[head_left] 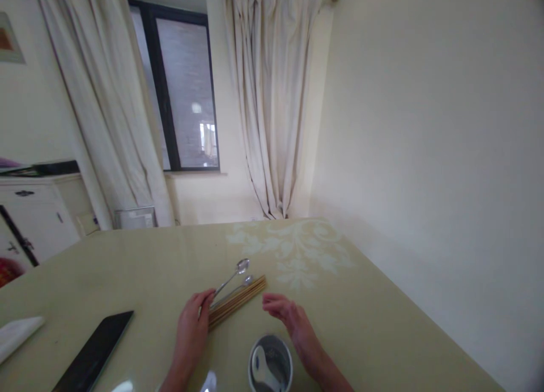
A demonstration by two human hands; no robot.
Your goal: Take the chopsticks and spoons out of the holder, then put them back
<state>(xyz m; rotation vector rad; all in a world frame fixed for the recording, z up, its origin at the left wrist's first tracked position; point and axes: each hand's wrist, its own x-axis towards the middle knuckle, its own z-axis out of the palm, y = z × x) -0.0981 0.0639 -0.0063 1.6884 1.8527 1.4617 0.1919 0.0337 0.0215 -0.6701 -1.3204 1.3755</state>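
I am sitting at the pale green table [382, 324], which runs up to the wall on my right and toward the curtained window [182, 92] ahead. Near its left edge a dark flat tablet [96, 352] is lying, with something white [17, 332] just beyond it. Close in front of me a round metal cup [271, 365] is standing between my forearms, its inside shiny. Beyond it the bundle of wooden chopsticks [238, 304] is lying slantwise, two metal spoons [233, 281] resting along and just beside it. My left hand [193, 329] is touching the near end of the spoons and chopsticks, fingers curled over them but not yet clearly gripping. My right hand [283, 312] is hovering open and empty near the far end of the bundle. I judge I am gathering the utensils; next I need a firm grip on the whole bunch.
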